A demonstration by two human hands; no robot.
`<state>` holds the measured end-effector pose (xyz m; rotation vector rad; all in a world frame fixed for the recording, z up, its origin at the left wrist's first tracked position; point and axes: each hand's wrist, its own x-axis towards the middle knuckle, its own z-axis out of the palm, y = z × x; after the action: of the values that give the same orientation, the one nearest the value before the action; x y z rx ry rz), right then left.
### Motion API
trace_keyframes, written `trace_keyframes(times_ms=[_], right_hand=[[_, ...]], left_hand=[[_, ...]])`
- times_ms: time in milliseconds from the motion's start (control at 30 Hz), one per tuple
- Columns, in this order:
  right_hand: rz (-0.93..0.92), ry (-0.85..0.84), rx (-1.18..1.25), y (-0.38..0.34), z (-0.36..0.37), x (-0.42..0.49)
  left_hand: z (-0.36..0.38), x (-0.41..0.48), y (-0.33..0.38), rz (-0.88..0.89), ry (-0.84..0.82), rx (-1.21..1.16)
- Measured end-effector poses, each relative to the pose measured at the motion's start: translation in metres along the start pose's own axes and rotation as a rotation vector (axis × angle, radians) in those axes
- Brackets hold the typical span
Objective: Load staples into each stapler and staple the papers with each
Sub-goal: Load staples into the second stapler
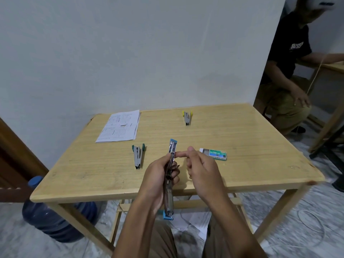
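At lower centre, the left hand (158, 175) gripped the opened blue-tipped metal stapler (172, 151). The right hand (202, 170) touched its magazine with a forefinger, grasp indeterminate. Loading appeared begun. The green-tipped stapler (138, 156), yellow-tipped stapler (187, 118) and printed papers (119, 127) lay unused.

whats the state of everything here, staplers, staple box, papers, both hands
blue stapler, swung open, held over the table's near edge
left hand, grips the blue stapler
right hand, index fingertip at the blue stapler; holding staples or not, unclear
green stapler, lying on the table, untouched
yellow stapler, lying far back, untouched
staple box, lying flat, tray seemingly slid partly out
papers, flat stack, far left
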<state>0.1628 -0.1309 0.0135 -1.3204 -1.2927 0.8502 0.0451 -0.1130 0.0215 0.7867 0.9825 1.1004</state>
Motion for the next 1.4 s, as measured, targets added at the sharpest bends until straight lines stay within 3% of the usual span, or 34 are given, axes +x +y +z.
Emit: trace_keyframes(times_ms=[367, 600, 967, 1100, 1200, 1267, 1400], right_hand=[[-0.061, -0.076, -0.020, 0.001, 0.007, 0.003], [0.061, -0.113, 0.054, -0.005, 0.006, 0.002], [-0.021, -0.077, -0.056, 0.005, 0.006, 0.001], [-0.022, 0.004, 0.099, 0.012, 0.009, 0.006], [0.186, 0.179, 0.426, 0.012, 0.014, 0.015], [0.401, 0.172, 0.655, 0.013, 0.019, 0.022], [0.800, 0.022, 1.037, 0.006, 0.027, 0.032]], left_hand=[[0.001, -0.004, 0.007, 0.130, 0.053, 0.291], [-0.001, -0.002, 0.006, 0.111, 0.066, 0.252], [-0.004, 0.003, 0.000, 0.090, 0.068, 0.193], [-0.005, 0.006, -0.001, 0.080, 0.074, 0.202], [-0.003, 0.009, 0.002, 0.078, 0.086, 0.266], [0.000, 0.012, 0.005, 0.157, 0.097, 0.438], [0.009, 0.016, 0.007, 0.495, -0.010, 1.263]])
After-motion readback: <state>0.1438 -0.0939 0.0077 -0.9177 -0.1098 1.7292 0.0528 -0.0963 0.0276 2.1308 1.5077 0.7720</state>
